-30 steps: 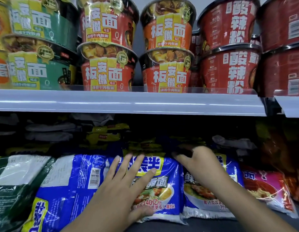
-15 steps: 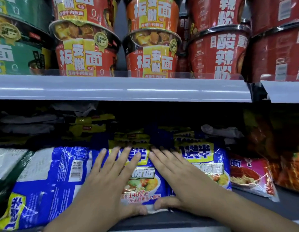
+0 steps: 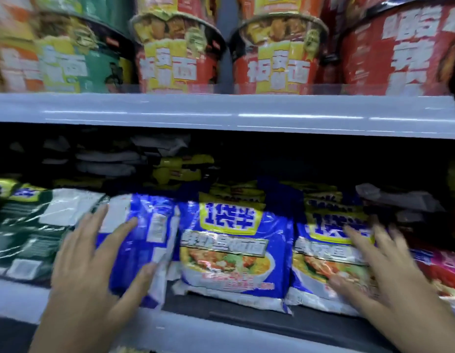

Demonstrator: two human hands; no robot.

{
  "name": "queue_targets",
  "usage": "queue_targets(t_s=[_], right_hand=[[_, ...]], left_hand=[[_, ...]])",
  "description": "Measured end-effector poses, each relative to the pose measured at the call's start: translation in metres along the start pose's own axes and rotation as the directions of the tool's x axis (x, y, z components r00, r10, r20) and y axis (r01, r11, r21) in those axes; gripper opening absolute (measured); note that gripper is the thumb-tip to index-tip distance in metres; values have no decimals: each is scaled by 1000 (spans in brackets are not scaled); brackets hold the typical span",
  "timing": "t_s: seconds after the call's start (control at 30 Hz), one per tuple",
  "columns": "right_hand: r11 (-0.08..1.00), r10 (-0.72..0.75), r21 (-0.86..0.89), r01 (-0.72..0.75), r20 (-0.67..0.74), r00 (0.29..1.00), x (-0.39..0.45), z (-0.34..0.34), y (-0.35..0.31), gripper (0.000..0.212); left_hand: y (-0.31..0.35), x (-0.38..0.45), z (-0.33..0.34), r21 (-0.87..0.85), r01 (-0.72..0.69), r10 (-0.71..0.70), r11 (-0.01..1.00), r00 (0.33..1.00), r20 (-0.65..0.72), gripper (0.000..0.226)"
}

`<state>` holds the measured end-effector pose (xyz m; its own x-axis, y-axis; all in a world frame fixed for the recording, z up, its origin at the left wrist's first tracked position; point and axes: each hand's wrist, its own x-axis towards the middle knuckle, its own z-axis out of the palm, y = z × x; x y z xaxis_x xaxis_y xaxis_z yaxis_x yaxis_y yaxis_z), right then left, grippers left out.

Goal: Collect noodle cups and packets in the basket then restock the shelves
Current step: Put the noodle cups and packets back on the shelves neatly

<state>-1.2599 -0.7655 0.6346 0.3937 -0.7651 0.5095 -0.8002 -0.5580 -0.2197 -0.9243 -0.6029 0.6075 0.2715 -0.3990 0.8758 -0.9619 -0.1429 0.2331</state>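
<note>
Two hands are spread flat against the front row of noodle packets on the lower shelf (image 3: 221,324), and between them stands the middle blue packet (image 3: 234,253), touched by neither. My left hand (image 3: 93,266) lies with straight fingers on the blue packet at the left (image 3: 144,240), which shows its back label; my right hand (image 3: 379,271) lies, fingers also straight, on the blue packet at the right (image 3: 323,253). Neither hand grips anything. The packets stand on their lower edges with their long axis upright, leaning back into the shelf, straight ahead of me; I judge both hands equally near the middle one. Above, noodle cups (image 3: 178,59) sit on the upper shelf (image 3: 221,113), well apart from the hands. Everything is smeared by motion, so the fingertips blur. The shelf's depth is dark, the rear packets are hard to make out, and no basket is in view.
</note>
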Motion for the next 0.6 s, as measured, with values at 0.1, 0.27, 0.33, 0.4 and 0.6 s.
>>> queue_targets(t_s=[0.1, 0.27, 0.33, 0.4, 0.6], right_hand=[[996, 87, 40, -81, -153, 984, 3, 15, 23, 89], [825, -61, 564, 34, 29, 998, -15, 23, -107, 70], [721, -95, 691, -50, 169, 981, -26, 28, -173, 57], [707, -134, 706, -48, 200, 971, -26, 34, -233, 51], [757, 209, 615, -219, 90, 974, 4, 85, -289, 86]], left_hand=[[-26, -11, -10, 29, 171, -173, 985, 981, 83, 76], [-57, -14, -13, 93, 92, -107, 991, 978, 180, 79], [-63, -12, -13, 25, 35, -39, 999, 986, 160, 72], [-71, -12, -13, -56, -55, 62, 997, 990, 130, 64], [-94, -16, -23, -432, 56, 65, 900, 963, 261, 53]])
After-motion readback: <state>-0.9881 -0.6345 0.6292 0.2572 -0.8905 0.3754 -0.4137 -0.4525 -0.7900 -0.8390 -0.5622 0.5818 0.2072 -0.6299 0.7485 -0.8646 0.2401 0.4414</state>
